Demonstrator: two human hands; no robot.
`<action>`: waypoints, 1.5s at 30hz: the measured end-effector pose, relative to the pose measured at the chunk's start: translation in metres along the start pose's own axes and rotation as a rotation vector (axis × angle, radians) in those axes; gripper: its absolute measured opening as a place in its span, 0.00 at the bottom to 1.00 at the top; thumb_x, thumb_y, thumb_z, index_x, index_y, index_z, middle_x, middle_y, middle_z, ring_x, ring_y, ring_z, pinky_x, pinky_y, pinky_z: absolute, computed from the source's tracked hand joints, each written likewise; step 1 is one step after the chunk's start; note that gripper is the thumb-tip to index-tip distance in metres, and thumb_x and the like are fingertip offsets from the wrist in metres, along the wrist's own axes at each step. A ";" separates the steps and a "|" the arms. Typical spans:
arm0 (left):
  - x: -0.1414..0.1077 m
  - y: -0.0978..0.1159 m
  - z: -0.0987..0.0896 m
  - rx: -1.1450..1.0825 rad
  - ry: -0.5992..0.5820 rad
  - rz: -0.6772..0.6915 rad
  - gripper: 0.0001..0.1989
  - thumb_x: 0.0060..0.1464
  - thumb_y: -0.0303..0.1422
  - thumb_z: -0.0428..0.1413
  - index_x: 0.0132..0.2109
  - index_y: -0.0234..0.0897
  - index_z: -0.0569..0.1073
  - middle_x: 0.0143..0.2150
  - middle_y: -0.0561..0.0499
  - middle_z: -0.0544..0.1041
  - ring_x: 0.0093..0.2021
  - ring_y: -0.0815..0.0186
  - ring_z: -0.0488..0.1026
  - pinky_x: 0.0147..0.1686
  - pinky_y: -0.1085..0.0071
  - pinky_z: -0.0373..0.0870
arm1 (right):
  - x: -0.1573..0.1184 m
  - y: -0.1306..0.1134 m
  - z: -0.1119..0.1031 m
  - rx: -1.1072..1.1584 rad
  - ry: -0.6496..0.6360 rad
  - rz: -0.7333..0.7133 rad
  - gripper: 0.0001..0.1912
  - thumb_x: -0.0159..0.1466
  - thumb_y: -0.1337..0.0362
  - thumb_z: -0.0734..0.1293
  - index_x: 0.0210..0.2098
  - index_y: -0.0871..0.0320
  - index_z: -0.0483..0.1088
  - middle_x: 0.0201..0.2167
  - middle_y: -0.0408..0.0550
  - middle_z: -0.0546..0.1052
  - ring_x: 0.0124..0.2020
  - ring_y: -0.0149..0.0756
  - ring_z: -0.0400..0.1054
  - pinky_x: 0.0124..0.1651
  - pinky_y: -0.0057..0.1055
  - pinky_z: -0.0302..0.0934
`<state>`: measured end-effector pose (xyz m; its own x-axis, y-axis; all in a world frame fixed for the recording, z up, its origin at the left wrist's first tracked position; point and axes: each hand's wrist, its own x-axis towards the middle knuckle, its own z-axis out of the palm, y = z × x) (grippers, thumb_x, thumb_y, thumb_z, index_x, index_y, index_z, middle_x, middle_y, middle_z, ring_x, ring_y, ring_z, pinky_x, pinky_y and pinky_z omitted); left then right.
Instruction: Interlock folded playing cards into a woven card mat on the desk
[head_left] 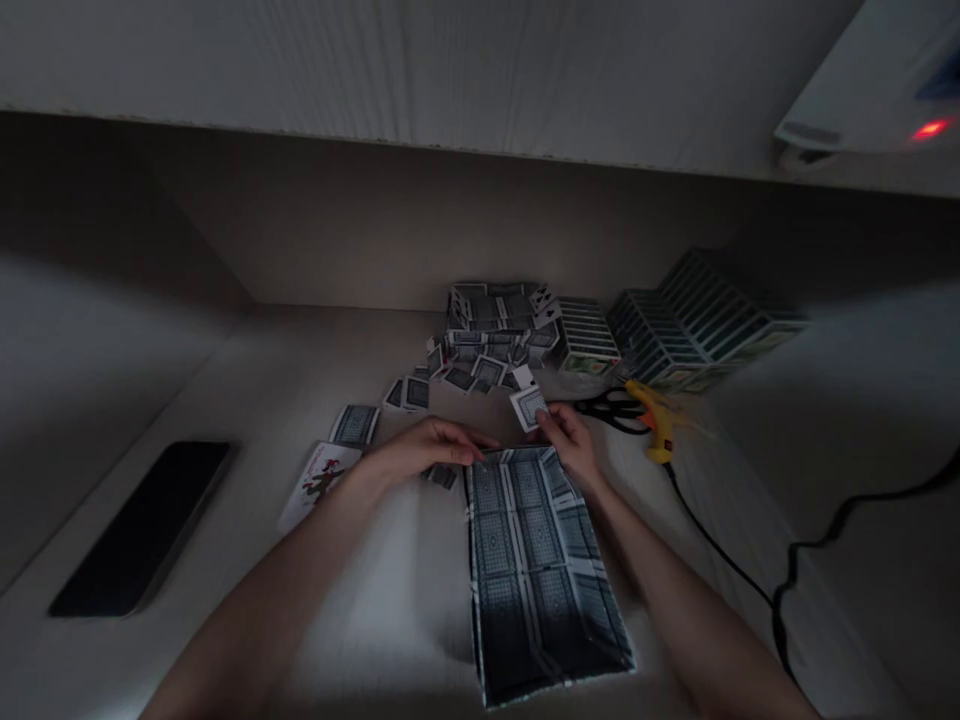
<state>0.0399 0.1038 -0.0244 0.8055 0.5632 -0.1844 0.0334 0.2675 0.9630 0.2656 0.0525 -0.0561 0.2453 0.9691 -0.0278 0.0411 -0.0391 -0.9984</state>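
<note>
A long open box made of playing cards (517, 560) lies in front of me, card backs showing inside it. My left hand (431, 447) is closed at its far left corner, thumb and fingers on the rim. My right hand (568, 440) pinches a folded playing card (529, 407) just beyond the far right corner. Several folded cards (459, 379) are scattered past my hands, before a block built of cards (495, 310). Left of my left wrist lie a joker card (324, 478) and a face-down card (355, 425).
A yellow glue gun (660, 430) with a black cord and black-handled scissors (615, 408) lie at the right. Behind them stand stacked card boxes (697, 320). A dark phone (146, 525) lies at the left. A shelf edge (405, 145) overhangs the tabletop.
</note>
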 end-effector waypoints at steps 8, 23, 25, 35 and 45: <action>0.000 0.002 0.007 0.010 -0.043 0.020 0.07 0.42 0.33 0.61 0.26 0.33 0.75 0.49 0.46 0.74 0.49 0.62 0.69 0.48 0.68 0.62 | 0.001 0.000 -0.001 -0.018 0.001 0.002 0.16 0.53 0.48 0.65 0.31 0.55 0.65 0.18 0.39 0.71 0.20 0.32 0.64 0.25 0.28 0.57; -0.026 0.056 0.039 0.982 0.212 0.088 0.13 0.47 0.36 0.54 0.42 0.39 0.74 0.37 0.48 0.74 0.34 0.66 0.70 0.34 0.71 0.64 | 0.001 -0.002 -0.001 -0.017 0.010 -0.017 0.18 0.53 0.47 0.63 0.31 0.55 0.64 0.18 0.40 0.71 0.20 0.32 0.64 0.23 0.28 0.56; -0.029 0.055 0.050 1.115 0.293 0.008 0.10 0.50 0.35 0.51 0.36 0.38 0.76 0.33 0.47 0.75 0.33 0.63 0.71 0.34 0.69 0.64 | 0.001 -0.002 -0.001 -0.029 0.013 -0.023 0.18 0.54 0.47 0.63 0.31 0.55 0.63 0.18 0.40 0.71 0.20 0.33 0.64 0.24 0.28 0.57; -0.021 0.046 0.056 1.406 0.360 -0.088 0.16 0.56 0.34 0.42 0.35 0.38 0.74 0.31 0.44 0.77 0.31 0.59 0.73 0.31 0.68 0.62 | 0.003 0.005 -0.002 -0.116 0.134 -0.152 0.15 0.54 0.52 0.64 0.34 0.55 0.63 0.25 0.40 0.69 0.26 0.32 0.63 0.30 0.28 0.57; -0.018 0.040 0.043 0.964 0.338 0.010 0.17 0.54 0.43 0.46 0.40 0.42 0.75 0.37 0.50 0.78 0.38 0.62 0.72 0.36 0.72 0.62 | 0.001 0.001 -0.006 -0.171 0.110 -0.191 0.23 0.54 0.57 0.65 0.48 0.56 0.67 0.39 0.49 0.75 0.37 0.38 0.68 0.39 0.34 0.61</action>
<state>0.0523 0.0703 0.0261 0.6043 0.7930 -0.0772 0.6097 -0.3979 0.6855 0.2722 0.0519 -0.0568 0.3206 0.9310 0.1746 0.2573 0.0918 -0.9620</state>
